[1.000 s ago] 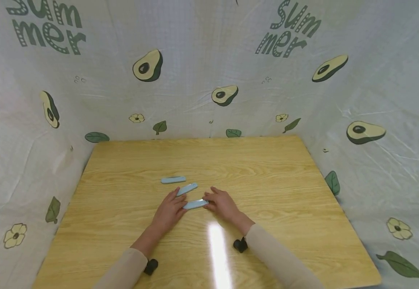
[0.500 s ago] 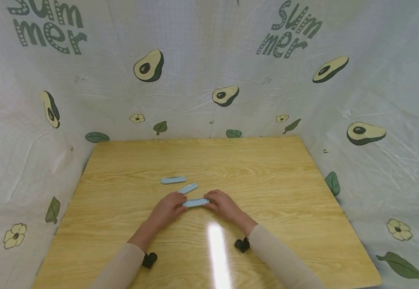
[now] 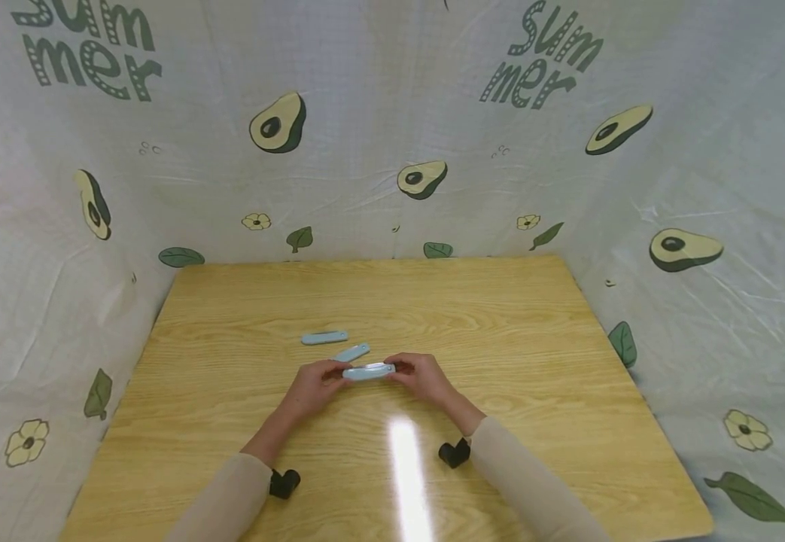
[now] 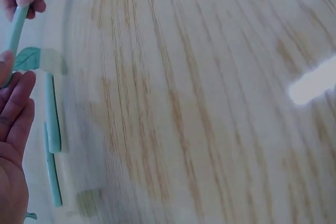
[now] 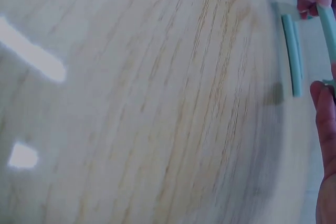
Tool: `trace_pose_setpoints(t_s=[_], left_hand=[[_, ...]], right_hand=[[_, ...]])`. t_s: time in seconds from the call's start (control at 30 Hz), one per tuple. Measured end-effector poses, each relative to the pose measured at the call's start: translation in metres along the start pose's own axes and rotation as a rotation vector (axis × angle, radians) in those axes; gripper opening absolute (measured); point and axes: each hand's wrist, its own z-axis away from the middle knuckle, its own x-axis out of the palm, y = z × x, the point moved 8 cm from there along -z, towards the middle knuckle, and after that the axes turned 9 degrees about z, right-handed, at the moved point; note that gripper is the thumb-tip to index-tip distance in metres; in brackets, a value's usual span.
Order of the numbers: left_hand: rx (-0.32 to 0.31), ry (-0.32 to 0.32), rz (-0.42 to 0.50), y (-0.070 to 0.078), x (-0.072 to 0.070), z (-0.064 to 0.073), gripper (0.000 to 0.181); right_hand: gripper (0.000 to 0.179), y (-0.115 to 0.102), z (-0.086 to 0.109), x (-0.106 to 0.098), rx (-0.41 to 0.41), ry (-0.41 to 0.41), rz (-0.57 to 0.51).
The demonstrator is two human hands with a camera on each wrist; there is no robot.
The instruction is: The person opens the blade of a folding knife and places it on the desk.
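Note:
A slim light-blue folding knife (image 3: 369,372), folded, with a silvery strip along its upper edge and a dot at its right end, is held up between both hands. The left hand (image 3: 314,385) pinches its left end and the right hand (image 3: 422,378) pinches its right end. In the left wrist view the knife (image 4: 17,32) stands out in front of the table surface. Two more knives of the same kind lie behind: a slanted one (image 3: 353,352), partly hidden by the left hand, and another one (image 3: 324,338) farther back.
The wood-grain table (image 3: 500,339) has a bright light reflection near its front middle. A white cloth (image 3: 358,218) printed with avocados and leaves hangs around the back and sides. Black wrist cameras sit on both wrists, the left one (image 3: 285,484) close above the table.
Both hands have raised the knife off the table and slightly away from the body. The left fingers, earlier spread across the slanted knife's end, have drawn together. Both other knives stayed put.

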Motion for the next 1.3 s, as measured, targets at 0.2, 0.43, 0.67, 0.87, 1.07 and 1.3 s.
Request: trace_pose_setpoints(t_s=[0.2,0.43,0.67,0.87,1.07,1.3], left_hand=[[-0.073,-0.007,0.103,-0.008,0.001,-0.002,0.025],[-0.179,-0.031,0.277,-0.02,0.005,-0.006,0.029],[-0.197,-0.082,0.372,-0.02,0.011,-0.008,0.029],[-0.232,-0.094,0.432,-0.018,0.015,-0.008,0.032],[-0.311,-0.114,0.5,-0.023,0.021,-0.006,0.028],[-0.323,-0.122,0.445,-0.023,0.029,-0.005,0.024]], right_hand=[[0.027,0.018,0.0,0.006,0.199,-0.028,-0.222],[0.03,0.022,-0.002,0.011,0.272,-0.062,-0.399],[0.03,0.018,-0.002,0.014,0.269,-0.139,-0.505],[0.035,0.014,-0.002,0.017,0.285,-0.173,-0.571],[0.027,0.01,-0.004,0.02,0.272,-0.193,-0.45],[0.019,0.012,-0.008,0.022,0.305,-0.163,-0.308]])
